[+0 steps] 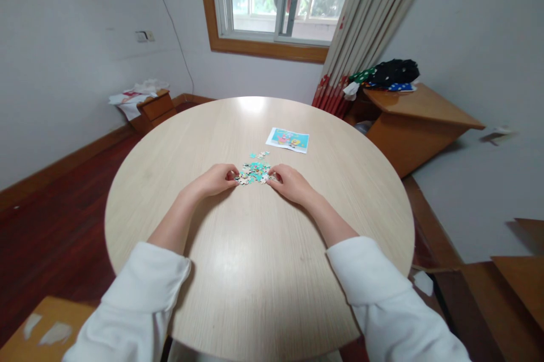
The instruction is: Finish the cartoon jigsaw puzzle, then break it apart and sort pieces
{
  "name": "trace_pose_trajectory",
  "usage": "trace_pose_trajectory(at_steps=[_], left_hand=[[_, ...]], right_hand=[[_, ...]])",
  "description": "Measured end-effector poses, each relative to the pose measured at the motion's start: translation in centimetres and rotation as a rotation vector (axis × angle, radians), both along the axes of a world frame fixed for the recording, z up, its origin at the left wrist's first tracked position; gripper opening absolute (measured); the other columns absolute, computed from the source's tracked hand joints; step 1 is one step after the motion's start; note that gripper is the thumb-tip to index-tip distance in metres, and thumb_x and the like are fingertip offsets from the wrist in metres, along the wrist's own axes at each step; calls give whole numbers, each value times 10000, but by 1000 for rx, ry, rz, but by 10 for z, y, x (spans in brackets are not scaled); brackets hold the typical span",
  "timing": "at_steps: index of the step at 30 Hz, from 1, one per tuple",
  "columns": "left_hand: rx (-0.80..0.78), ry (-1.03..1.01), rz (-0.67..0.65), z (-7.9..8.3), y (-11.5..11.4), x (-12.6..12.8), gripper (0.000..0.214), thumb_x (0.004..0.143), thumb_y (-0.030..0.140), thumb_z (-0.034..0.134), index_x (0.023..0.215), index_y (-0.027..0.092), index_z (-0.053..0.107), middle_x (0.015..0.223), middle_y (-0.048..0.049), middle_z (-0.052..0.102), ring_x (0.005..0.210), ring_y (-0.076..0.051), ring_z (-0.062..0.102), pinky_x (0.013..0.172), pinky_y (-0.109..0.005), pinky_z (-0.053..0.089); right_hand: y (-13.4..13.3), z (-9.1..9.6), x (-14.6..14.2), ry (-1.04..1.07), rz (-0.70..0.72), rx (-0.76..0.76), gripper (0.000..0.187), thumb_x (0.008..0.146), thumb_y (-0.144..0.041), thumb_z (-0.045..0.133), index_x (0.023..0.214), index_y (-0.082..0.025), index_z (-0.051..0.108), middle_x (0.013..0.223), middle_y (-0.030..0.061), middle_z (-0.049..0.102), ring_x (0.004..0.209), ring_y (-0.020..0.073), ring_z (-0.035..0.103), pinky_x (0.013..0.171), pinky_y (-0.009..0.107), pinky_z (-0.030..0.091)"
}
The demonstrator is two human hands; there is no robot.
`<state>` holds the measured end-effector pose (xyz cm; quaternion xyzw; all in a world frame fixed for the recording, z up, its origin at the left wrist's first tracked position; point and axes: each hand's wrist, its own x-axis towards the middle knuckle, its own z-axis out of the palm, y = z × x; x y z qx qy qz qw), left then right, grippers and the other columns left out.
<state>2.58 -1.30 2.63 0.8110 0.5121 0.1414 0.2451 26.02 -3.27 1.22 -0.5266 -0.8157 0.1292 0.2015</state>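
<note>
White sleeves are seen over the table [255, 271]. The left hand [215, 179] and right hand [291, 182] are held apart, curled at either edge of the puzzle pieces [255, 169] heaped mid-table. Whether a piece is pinched cannot be told. Sorting is judged to be in hand, and a fine fingertip pick of a single piece is called for.

Round wooden table [255, 271]: puzzle pieces [255, 172], picture sheet [288, 140]
</note>
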Motion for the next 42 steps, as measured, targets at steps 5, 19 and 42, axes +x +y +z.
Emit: trace_pose_trajectory(at_steps=[5,19,42], left_hand=[[65,-40,2,-4,-2,10,211,743,248,486,838,151,647,701,-34,637,624,-154,546,596,-258,405],[180,-218,104,-11,4,14,195,750,204,499,864,139,642,763,-40,643,620,-129,504,618,-252,401],[188,-310,188,-8,1,15,108,700,245,623,760,158,643,605,8,576,570,-117,469,556,-251,361]], right_hand=[[6,-8,-2,128,-8,80,157,839,-152,485,921,-143,618,854,55,605,767,148,544,742,258,412],[12,-17,1,460,-24,201,166,809,-139,482,842,-156,644,828,64,683,753,162,628,722,282,480],[15,-24,0,677,-86,49,229,820,-204,485,987,-160,636,750,45,695,655,148,659,622,276,529]])
